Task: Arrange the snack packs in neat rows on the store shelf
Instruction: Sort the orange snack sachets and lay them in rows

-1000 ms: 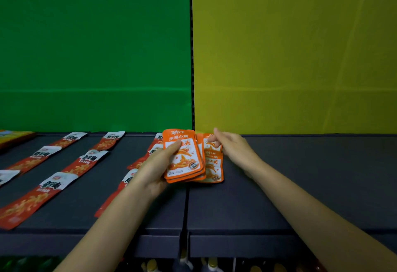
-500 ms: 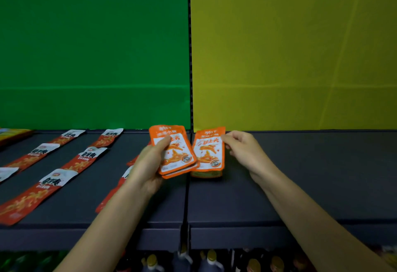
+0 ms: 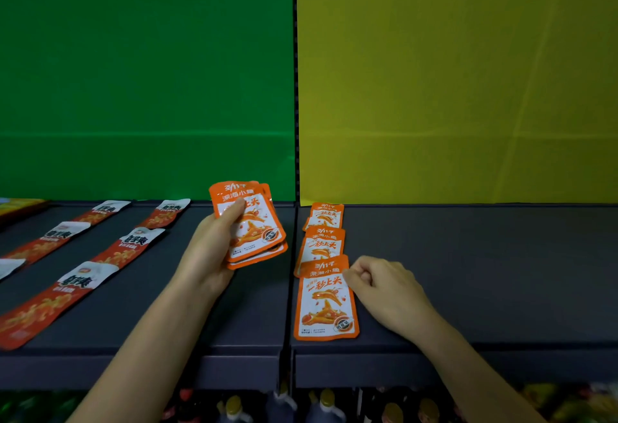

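My left hand (image 3: 209, 248) holds a fanned stack of orange snack packs (image 3: 252, 225) upright above the dark shelf (image 3: 468, 272), just left of the panel seam. Three orange packs lie in a row running front to back on the right shelf panel: the far one (image 3: 326, 217), the middle one (image 3: 322, 245) and the near one (image 3: 326, 302), each overlapping the one behind. My right hand (image 3: 384, 289) rests on the shelf with fingers curled, its fingertips touching the near pack's upper right edge.
Rows of long red and white snack packs (image 3: 128, 247) lie on the left shelf panel. A green backboard (image 3: 143, 71) and a yellow backboard (image 3: 451, 71) rise behind the shelf. Bottles (image 3: 329, 406) stand on the level below the shelf's front edge.
My right hand took a pack from beside the stack and laid it at the front of the row on the right panel. My left hand stayed up with the stack.
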